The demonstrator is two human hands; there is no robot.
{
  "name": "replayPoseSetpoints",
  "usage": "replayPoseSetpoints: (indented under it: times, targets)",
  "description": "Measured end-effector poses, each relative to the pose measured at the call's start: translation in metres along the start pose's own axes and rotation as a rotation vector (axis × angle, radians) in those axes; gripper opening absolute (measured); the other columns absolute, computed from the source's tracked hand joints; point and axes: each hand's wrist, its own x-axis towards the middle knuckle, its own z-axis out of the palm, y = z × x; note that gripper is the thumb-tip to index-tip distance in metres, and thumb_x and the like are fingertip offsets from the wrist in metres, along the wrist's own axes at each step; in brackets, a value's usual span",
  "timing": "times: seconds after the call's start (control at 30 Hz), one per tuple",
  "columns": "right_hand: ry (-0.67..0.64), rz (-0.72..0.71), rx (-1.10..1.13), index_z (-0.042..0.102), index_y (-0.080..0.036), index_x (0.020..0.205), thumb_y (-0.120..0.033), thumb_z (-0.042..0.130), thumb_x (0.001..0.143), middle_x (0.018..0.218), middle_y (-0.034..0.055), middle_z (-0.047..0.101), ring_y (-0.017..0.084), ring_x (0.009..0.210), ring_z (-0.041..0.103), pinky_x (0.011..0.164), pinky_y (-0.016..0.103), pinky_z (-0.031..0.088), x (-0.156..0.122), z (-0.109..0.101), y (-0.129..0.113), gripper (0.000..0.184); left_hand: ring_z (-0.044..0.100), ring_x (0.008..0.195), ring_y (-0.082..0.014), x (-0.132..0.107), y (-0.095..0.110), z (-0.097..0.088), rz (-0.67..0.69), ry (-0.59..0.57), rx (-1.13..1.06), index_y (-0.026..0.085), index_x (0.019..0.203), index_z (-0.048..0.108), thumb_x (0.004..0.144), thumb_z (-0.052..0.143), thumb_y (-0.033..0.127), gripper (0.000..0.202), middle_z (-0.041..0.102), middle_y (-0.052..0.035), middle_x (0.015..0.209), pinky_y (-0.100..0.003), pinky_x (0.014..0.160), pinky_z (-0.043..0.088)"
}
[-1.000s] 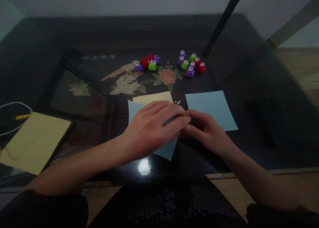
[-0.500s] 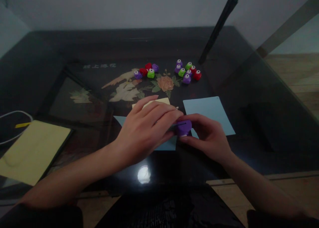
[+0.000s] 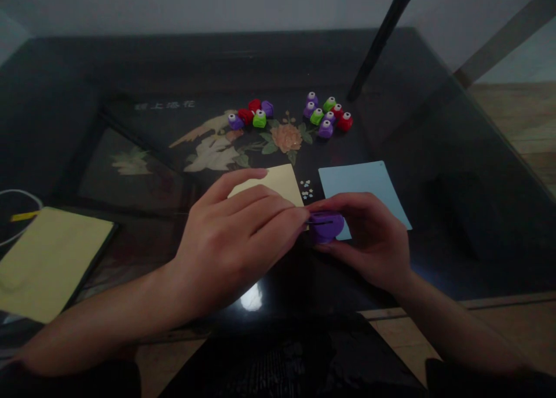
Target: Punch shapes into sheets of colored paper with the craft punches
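My right hand [image 3: 373, 241] is closed round a small purple paper punch [image 3: 325, 227], held just above the dark glass table [image 3: 434, 154]. My left hand [image 3: 234, 236] reaches in from the left. Its fingertips pinch a thin sheet, seen edge-on, that runs into the punch's slot; the hand hides most of the sheet. My left index finger stretches over a yellow paper square [image 3: 278, 181]. A light blue paper square [image 3: 365, 183] lies behind my right hand. Tiny punched-out shapes [image 3: 306, 188] lie between the two squares.
Two clusters of small purple, red and green punches [image 3: 252, 117] [image 3: 328, 113] sit further back. A yellow pad [image 3: 47, 259] and a white cable [image 3: 17, 198] lie at the left. A dark pole [image 3: 382, 36] slants up behind. The table's near edge [image 3: 478, 300] meets wooden floor.
The purple punch has come into view in my right hand. My left hand lifted the blue sheet off the table to the punch, and the yellow square behind it is now uncovered.
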Motion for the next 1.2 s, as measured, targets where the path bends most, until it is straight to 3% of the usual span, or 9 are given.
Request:
replayPoseSetpoints:
  times: [0.43,0.77,0.97,1.2]
  targets:
    - [0.018,0.014,-0.045,0.060,-0.025,0.112,-0.022,0.078,0.074,0.104,0.0040,0.070,0.020,0.099,0.066,0.088,0.036,0.054,-0.0021,0.0029,-0.0026,0.042,0.068,0.069,-0.0135,0.0003,0.0022,0.0006,0.021,0.034,0.003,0.018,0.085,0.063,0.086,0.062,0.011,0.007,0.073,0.0020,0.078,-0.041,0.093,0.052]
    - [0.056,-0.106,-0.111,0.057,-0.027,0.111,-0.017,0.074,0.077,0.115,0.0066,0.067,0.025,0.107,0.064,0.094,0.046,0.052,-0.0038,0.0067,-0.0015,0.039,0.067,0.064,-0.0147,0.0026,0.0061,0.0013,0.047,0.087,0.033,0.014,0.080,0.065,0.079,0.070,0.008,0.008,0.074,-0.0009,0.074,-0.045,0.089,0.056]
    - [0.119,-0.194,-0.216,0.061,-0.029,0.107,-0.012,0.074,0.075,0.105,0.0049,0.067,0.023,0.097,0.065,0.083,0.043,0.056,0.0000,0.0049,-0.0030,0.039,0.067,0.063,-0.0161,0.0026,0.0047,0.0022,0.038,0.072,0.047,0.014,0.081,0.065,0.081,0.067,0.008,0.007,0.074,-0.0012,0.073,-0.046,0.087,0.056]
    - [0.074,-0.193,-0.305,0.064,-0.027,0.107,-0.011,0.072,0.078,0.113,0.0075,0.067,0.025,0.102,0.065,0.088,0.043,0.055,-0.0018,0.0037,-0.0075,0.034,0.068,0.065,-0.0189,0.0015,0.0041,0.0017,0.026,0.052,0.051,0.012,0.083,0.067,0.082,0.065,0.008,0.005,0.073,-0.0034,0.074,-0.047,0.085,0.056]
